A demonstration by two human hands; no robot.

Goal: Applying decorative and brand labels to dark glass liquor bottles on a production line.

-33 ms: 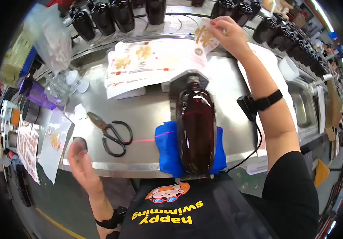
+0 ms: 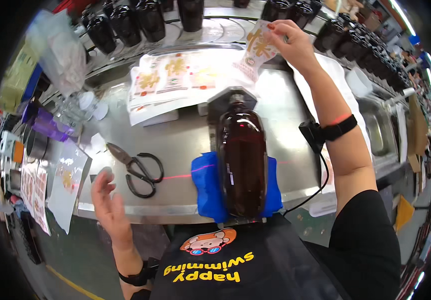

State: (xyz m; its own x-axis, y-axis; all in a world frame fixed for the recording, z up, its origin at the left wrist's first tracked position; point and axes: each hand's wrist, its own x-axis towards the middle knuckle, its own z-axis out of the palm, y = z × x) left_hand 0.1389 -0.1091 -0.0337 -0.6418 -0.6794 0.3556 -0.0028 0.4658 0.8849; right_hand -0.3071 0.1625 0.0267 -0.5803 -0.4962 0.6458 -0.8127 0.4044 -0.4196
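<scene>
My right hand (image 2: 295,47) is raised at the far side of the bench, pinching a label with gold lettering (image 2: 258,47) by its upper edge. The label's lower end hangs at the right end of a stack of white label sheets (image 2: 148,106). In front of me a dark brown glass bottle (image 2: 243,165) lies on its side, neck away from me, on a blue cloth pad (image 2: 204,185). My left hand (image 2: 110,207) hovers at the bench's front left edge, fingers loosely bent and apart; something grey covers a fingertip. Beside it lie black-handled scissors (image 2: 144,176).
Dark bottles (image 2: 148,20) stand on a curved conveyor at the back, with more at the far right. A purple container (image 2: 50,125) and clear glassware are at the left. A sink (image 2: 379,132) and white bowl (image 2: 358,82) are at the right. Red laser line crosses the bench.
The label in my right hand has been lifted slightly and tilted, showing more of its face. My left hand has shifted a little, with its fingers turned upward.
</scene>
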